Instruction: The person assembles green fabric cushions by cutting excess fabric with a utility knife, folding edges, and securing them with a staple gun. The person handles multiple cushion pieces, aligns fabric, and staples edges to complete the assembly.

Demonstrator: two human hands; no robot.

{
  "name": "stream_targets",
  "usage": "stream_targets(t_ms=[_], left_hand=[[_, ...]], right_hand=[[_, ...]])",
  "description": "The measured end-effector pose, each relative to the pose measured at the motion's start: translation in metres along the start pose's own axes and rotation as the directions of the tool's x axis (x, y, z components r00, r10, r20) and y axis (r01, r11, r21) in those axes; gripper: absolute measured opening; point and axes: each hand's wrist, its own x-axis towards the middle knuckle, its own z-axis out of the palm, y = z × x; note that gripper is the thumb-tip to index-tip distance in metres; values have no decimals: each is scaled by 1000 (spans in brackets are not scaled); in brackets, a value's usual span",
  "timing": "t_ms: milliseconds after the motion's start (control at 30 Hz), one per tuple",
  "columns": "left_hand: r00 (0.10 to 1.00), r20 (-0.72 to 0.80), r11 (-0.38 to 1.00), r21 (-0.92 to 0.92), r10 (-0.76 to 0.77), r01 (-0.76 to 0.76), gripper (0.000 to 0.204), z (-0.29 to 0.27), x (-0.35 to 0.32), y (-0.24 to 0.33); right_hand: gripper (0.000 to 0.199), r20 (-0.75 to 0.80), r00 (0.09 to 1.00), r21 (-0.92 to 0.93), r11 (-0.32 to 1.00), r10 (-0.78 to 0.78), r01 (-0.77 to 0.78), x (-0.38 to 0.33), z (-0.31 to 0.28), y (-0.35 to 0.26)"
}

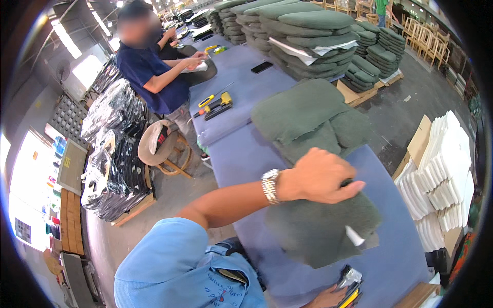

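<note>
My left hand (322,177), with a metal watch at the wrist, is closed above a dark green fabric piece (323,231). A small black bit shows between its thumb and fingers; what it is I cannot make out. On the fabric is a small white tag (354,236). At the bottom edge my right hand (328,297), partly cut off, is closed on a silver, black and yellow staple gun (351,280). Beyond my left hand, dark green fabric-covered pads (303,110) lie overlapping on the blue-topped table (395,205).
A co-worker (149,77) stands at the table's far left, handling a pad. Yellow-handled tools (218,105) and a phone (262,67) lie on the table. Stacked green cushions (313,31) rise behind. White foam sheets (441,179) stand right; a round stool (156,143) stands left.
</note>
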Motion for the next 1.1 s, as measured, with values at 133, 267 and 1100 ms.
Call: stream_targets(t_ms=[133, 267, 1100], left_hand=[[999, -42, 1000, 6, -14, 14, 31, 15, 14, -6], [996, -80, 999, 4, 45, -45, 29, 27, 23, -2], [979, -175, 939, -305, 109, -159, 49, 65, 42, -27]], right_hand=[[45, -204, 979, -161, 986, 18, -52, 13, 3, 16], [47, -266, 962, -167, 986, -64, 19, 6, 3, 12], [63, -244, 970, -26, 1000, -21, 15, -95, 56, -88]])
